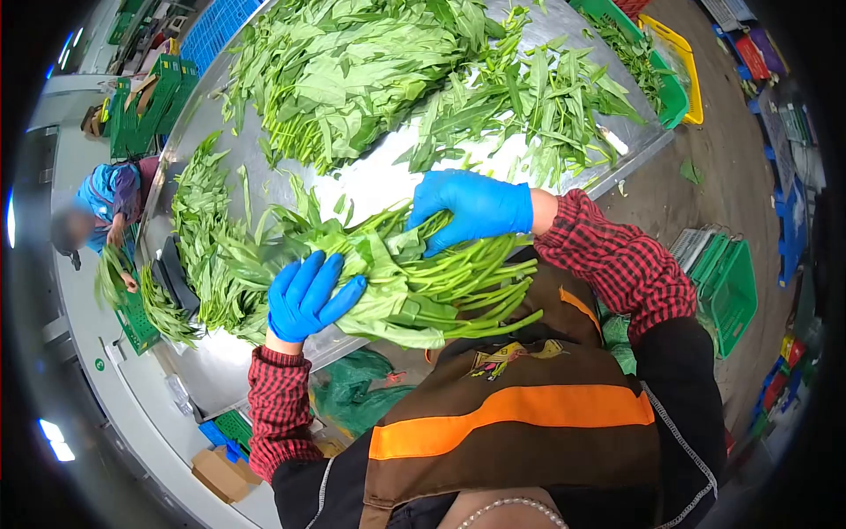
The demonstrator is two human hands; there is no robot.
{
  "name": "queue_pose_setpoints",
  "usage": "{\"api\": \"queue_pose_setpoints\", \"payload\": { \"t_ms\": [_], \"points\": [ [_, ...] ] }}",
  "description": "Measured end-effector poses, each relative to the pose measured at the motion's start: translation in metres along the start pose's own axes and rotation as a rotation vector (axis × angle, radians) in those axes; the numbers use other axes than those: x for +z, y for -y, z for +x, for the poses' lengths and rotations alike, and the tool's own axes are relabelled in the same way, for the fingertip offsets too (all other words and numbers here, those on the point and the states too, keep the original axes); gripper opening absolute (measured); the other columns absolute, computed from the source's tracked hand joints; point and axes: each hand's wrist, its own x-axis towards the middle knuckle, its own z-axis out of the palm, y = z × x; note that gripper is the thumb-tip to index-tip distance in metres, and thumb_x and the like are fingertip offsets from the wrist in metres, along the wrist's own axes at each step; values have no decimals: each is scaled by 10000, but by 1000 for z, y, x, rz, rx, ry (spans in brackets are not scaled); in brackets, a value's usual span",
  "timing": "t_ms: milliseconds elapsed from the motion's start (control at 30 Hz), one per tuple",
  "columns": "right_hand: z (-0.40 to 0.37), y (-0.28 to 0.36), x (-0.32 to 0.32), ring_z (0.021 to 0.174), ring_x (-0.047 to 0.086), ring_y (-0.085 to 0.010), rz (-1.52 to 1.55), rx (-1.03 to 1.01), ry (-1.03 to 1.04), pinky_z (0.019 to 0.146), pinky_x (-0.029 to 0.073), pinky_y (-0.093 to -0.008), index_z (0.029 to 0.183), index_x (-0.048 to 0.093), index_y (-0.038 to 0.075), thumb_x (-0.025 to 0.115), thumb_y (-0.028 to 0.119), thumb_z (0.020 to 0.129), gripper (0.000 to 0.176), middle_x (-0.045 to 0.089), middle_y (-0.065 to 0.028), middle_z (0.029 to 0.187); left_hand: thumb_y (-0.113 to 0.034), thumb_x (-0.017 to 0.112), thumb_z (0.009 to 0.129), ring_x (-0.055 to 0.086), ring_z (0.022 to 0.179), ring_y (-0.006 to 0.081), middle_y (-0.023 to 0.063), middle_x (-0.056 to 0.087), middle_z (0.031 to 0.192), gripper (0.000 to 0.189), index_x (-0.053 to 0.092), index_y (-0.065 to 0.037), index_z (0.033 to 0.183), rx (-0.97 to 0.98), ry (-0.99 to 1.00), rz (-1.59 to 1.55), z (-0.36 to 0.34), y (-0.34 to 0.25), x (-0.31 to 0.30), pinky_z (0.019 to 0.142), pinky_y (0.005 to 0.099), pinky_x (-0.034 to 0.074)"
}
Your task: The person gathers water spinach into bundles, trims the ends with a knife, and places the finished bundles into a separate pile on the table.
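A bunch of water spinach (pixel 414 291) lies across both my hands in front of my apron, its leaves to the left and its cut stems to the right. My left hand (pixel 308 298), in a blue glove, is wrapped over the leafy end. In a matching glove, my right hand (pixel 467 210) grips the bunch from above near the stems, fingers curled and their tips partly hidden among the greens. Beyond, a large heap of water spinach (pixel 352 75) rests on the metal table (pixel 286 189), with a looser pile (pixel 529 101) to its right.
More greens (pixel 207 220) line the table's left side, where another person (pixel 110 198) handles a bunch. Behind the table's right corner stand a green crate (pixel 674 97) and a yellow crate (pixel 687 66). Another green crate (pixel 730 295) is on the floor at right.
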Motion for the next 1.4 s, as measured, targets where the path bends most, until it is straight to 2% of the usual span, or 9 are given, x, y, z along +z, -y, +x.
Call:
{"api": "queue_pose_setpoints", "payload": {
  "t_ms": [200, 567, 633, 800, 933, 1067, 1133, 1333, 1400],
  "points": [
    [-1, 17, -7, 791, 597, -273, 116, -166, -230, 742, 474, -353, 927, 701, 97, 687, 182, 785, 167, 629, -92, 820, -133, 645, 739, 625, 930, 246, 47, 648, 1077, 351, 648, -313, 1040, -87, -50, -40, -5, -1, -11, 746, 334, 466],
    [-60, -32, -54, 694, 592, -252, -176, 170, -636, 625, 486, -343, 1069, 675, 116, 641, 150, 848, 227, 600, -90, 782, -104, 660, 716, 612, 930, 224, 41, 635, 1076, 445, 646, -311, 1110, -70, -30, -43, -3, -5, -10, 685, 306, 481],
    [-76, -47, -59, 779, 609, -266, -716, 518, -558, 697, 487, -351, 1062, 677, 107, 676, 194, 818, 259, 626, -94, 838, -99, 668, 711, 608, 932, 221, 44, 636, 1065, 436, 651, -306, 1094, -82, -45, -51, -4, -4, -10, 681, 307, 479],
    [-72, -17, -67, 914, 586, -286, -1217, 343, -672, 818, 464, -381, 963, 687, 132, 733, 233, 734, 254, 645, -86, 901, -88, 672, 708, 605, 933, 222, 50, 635, 1065, 419, 655, -299, 1070, -127, -35, -44, -8, 0, -10, 684, 312, 474],
    [-46, 23, -32, 886, 588, -293, -225, 294, -278, 780, 468, -377, 969, 669, 109, 721, 348, 743, 333, 649, -79, 900, -95, 676, 708, 615, 911, 228, 51, 638, 1055, 408, 656, -295, 1063, -115, -30, -3, -4, 1, -13, 687, 323, 471],
    [-43, 19, -8, 901, 583, -287, -37, 530, -95, 780, 461, -379, 954, 670, 93, 763, 360, 708, 375, 629, -100, 915, -110, 699, 691, 624, 891, 235, 45, 649, 1030, 391, 658, -275, 1042, -143, -44, -17, -4, 2, -10, 678, 323, 467],
    [-43, 14, 1, 876, 575, -286, -226, 200, -277, 763, 465, -395, 942, 668, 110, 750, 421, 674, 419, 614, -72, 862, -102, 713, 674, 625, 887, 238, 55, 650, 1026, 394, 659, -258, 1031, -177, -69, -43, -6, 0, -12, 671, 327, 468],
    [-27, 7, 17, 880, 585, -258, -161, 25, -174, 773, 476, -384, 873, 703, 103, 677, 238, 804, 153, 627, -63, 884, -74, 733, 666, 636, 830, 266, 77, 659, 982, 328, 667, -196, 963, -302, -114, -84, 0, -3, -17, 600, 342, 473],
    [-31, 7, 21, 909, 607, -239, 72, -3, -410, 784, 490, -346, 950, 712, 115, 650, 185, 842, 143, 659, -63, 933, -60, 753, 651, 640, 802, 273, 85, 666, 960, 300, 669, -165, 919, -364, -150, -80, -1, -2, -20, 590, 345, 474]
  ]
}}
